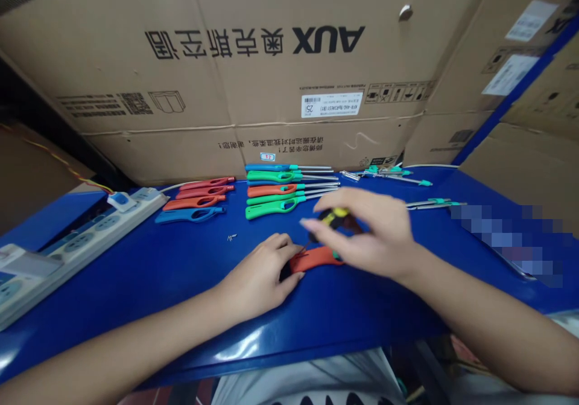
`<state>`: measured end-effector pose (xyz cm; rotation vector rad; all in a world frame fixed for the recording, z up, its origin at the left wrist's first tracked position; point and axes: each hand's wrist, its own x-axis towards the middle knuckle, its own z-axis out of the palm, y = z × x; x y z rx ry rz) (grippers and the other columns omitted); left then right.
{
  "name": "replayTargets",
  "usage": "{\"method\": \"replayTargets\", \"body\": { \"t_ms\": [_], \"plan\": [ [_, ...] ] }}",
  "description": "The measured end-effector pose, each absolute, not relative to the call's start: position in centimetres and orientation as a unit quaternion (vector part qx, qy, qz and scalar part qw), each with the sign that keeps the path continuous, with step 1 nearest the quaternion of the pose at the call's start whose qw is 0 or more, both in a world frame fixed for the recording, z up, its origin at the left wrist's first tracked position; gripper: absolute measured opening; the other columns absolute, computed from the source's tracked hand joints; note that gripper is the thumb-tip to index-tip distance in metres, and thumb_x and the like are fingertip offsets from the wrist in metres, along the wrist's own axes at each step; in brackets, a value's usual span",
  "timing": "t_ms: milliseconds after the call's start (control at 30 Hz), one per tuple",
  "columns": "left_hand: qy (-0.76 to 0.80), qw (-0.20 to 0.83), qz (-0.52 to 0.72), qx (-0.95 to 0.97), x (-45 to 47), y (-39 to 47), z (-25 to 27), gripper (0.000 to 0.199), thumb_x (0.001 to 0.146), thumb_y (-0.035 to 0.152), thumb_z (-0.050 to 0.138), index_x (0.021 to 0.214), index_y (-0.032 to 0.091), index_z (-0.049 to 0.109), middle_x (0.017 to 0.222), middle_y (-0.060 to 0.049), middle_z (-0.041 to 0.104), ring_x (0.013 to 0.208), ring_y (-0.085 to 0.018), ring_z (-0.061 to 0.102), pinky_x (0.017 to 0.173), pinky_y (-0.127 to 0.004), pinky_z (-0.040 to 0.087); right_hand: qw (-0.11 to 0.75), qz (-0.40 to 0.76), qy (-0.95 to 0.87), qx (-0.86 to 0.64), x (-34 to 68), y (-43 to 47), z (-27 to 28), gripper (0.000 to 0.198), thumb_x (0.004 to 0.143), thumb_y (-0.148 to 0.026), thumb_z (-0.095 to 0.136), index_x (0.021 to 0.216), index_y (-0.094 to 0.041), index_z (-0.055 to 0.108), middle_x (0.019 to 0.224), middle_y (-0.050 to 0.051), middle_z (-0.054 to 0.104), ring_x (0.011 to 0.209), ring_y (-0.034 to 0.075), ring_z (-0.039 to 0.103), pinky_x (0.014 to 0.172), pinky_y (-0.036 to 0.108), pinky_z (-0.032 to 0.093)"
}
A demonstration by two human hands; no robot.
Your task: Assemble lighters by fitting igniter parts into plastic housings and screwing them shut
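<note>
My left hand [260,275] is closed on the rear end of an orange lighter handle [317,259] lying on the blue table, thumb at its near side and fingers at its far side. Just over the handle, my right hand [382,230] grips a screwdriver [333,216] with a black and yellow grip. Its thin shaft points down to the left at the orange handle, though the tip's exact contact is hard to make out. A bit of green shows at the handle's front end, partly behind my right hand.
Several lighters with metal tubes [274,207] lie stacked beyond my hands. Several tubeless handles [192,213] lie left of them, with small screws [231,237] nearer. Metal tubes with green parts [402,177] are at the back right. A power strip [85,236] runs along the left; cardboard [262,91] walls the back.
</note>
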<state>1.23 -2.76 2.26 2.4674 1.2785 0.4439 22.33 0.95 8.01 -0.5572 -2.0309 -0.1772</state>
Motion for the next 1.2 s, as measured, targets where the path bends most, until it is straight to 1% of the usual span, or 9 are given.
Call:
{"method": "replayTargets", "body": {
  "t_ms": [100, 200, 267, 433, 533, 633, 733, 933, 1200],
  "plan": [
    [0.485, 0.115, 0.033, 0.866, 0.0, -3.0, 4.3, 0.028, 0.091, 0.018, 0.059, 0.118, 0.016, 0.066, 0.108, -0.011, 0.064, 0.097, -0.029, 0.065, 0.087, -0.044, 0.056, 0.502, -0.139, -0.787, -0.331, 24.7, 3.0, 8.9, 0.018, 0.096, -0.037, 0.063, 0.098, -0.019, 0.065, 0.086, 0.001, 0.074, 0.059, 0.01, 0.06, 0.057, 0.024, 0.043],
    [0.488, 0.06, -0.018, 0.87, -0.5, -3.1, 5.0, 0.025, 0.095, 0.022, 0.056, 0.118, 0.015, 0.066, 0.111, -0.012, 0.065, 0.1, -0.03, 0.065, 0.089, -0.045, 0.054, 0.349, -0.245, -0.795, -0.432, 27.5, 5.5, 8.6, 0.027, 0.1, -0.043, 0.054, 0.109, -0.021, 0.066, 0.1, 0.005, 0.076, 0.077, 0.017, 0.068, 0.056, 0.028, 0.036],
    [0.476, 0.056, -0.022, 0.877, -0.5, -3.1, 4.7, 0.025, 0.098, 0.019, 0.051, 0.118, 0.016, 0.065, 0.111, -0.012, 0.064, 0.099, -0.028, 0.065, 0.087, -0.041, 0.055, 0.281, -0.263, -0.768, -0.512, 29.0, 6.9, 7.7, 0.034, 0.103, -0.046, 0.046, 0.113, -0.021, 0.066, 0.107, 0.007, 0.075, 0.084, 0.021, 0.069, 0.055, 0.029, 0.031],
    [0.443, 0.064, 0.024, 0.894, -0.9, -2.1, 4.1, 0.028, 0.098, 0.014, 0.044, 0.115, 0.017, 0.066, 0.105, -0.011, 0.063, 0.089, -0.024, 0.065, 0.076, -0.034, 0.054, 0.24, -0.238, -0.732, -0.591, 31.3, 9.1, 5.3, 0.039, 0.104, -0.049, 0.041, 0.119, -0.021, 0.063, 0.113, 0.009, 0.073, 0.094, 0.025, 0.068, 0.057, 0.031, 0.029],
    [0.423, 0.082, 0.082, 0.899, -2.1, -0.2, 4.8, 0.028, 0.101, 0.019, 0.041, 0.116, 0.017, 0.065, 0.107, -0.012, 0.062, 0.095, -0.024, 0.064, 0.085, -0.035, 0.055, 0.225, -0.225, -0.729, -0.606, 31.5, 9.5, 4.8, 0.035, 0.102, -0.048, 0.044, 0.116, -0.022, 0.064, 0.112, 0.007, 0.073, 0.094, 0.025, 0.068, 0.057, 0.031, 0.03],
    [0.428, 0.042, 0.11, 0.896, -3.8, 2.7, 5.5, 0.029, 0.101, 0.023, 0.04, 0.113, 0.015, 0.065, 0.11, -0.014, 0.063, 0.103, -0.027, 0.063, 0.093, -0.041, 0.053, 0.193, -0.202, -0.733, -0.621, 31.2, 9.3, 4.7, 0.032, 0.101, -0.045, 0.045, 0.11, -0.022, 0.065, 0.113, 0.007, 0.074, 0.095, 0.027, 0.07, 0.057, 0.031, 0.031],
    [0.471, -0.009, 0.139, 0.871, -5.4, 5.9, 5.5, 0.031, 0.099, 0.029, 0.043, 0.114, 0.014, 0.066, 0.11, -0.014, 0.062, 0.099, -0.028, 0.063, 0.091, -0.043, 0.054, 0.138, -0.162, -0.749, -0.628, 30.7, 9.2, 4.5, 0.031, 0.1, -0.043, 0.047, 0.11, -0.021, 0.065, 0.113, 0.008, 0.075, 0.096, 0.028, 0.07, 0.058, 0.031, 0.034],
    [0.505, -0.007, 0.17, 0.846, -6.5, 10.0, 4.4, 0.036, 0.098, 0.031, 0.044, 0.117, 0.012, 0.067, 0.113, -0.016, 0.064, 0.105, -0.028, 0.065, 0.097, -0.044, 0.053, 0.045, -0.106, -0.762, -0.637, 29.8, 9.1, 3.7, 0.033, 0.098, -0.042, 0.049, 0.113, -0.018, 0.065, 0.113, 0.012, 0.075, 0.098, 0.032, 0.072, 0.064, 0.033, 0.044],
    [0.491, -0.006, 0.195, 0.849, -6.1, 11.4, 4.1, 0.036, 0.097, 0.036, 0.046, 0.114, 0.013, 0.069, 0.114, -0.015, 0.07, 0.105, -0.029, 0.066, 0.097, -0.046, 0.053, 0.02, -0.077, -0.774, -0.628, 29.4, 9.1, 3.1, 0.035, 0.097, -0.043, 0.049, 0.116, -0.018, 0.065, 0.11, 0.014, 0.075, 0.096, 0.033, 0.072, 0.067, 0.035, 0.048]
  ]
}}
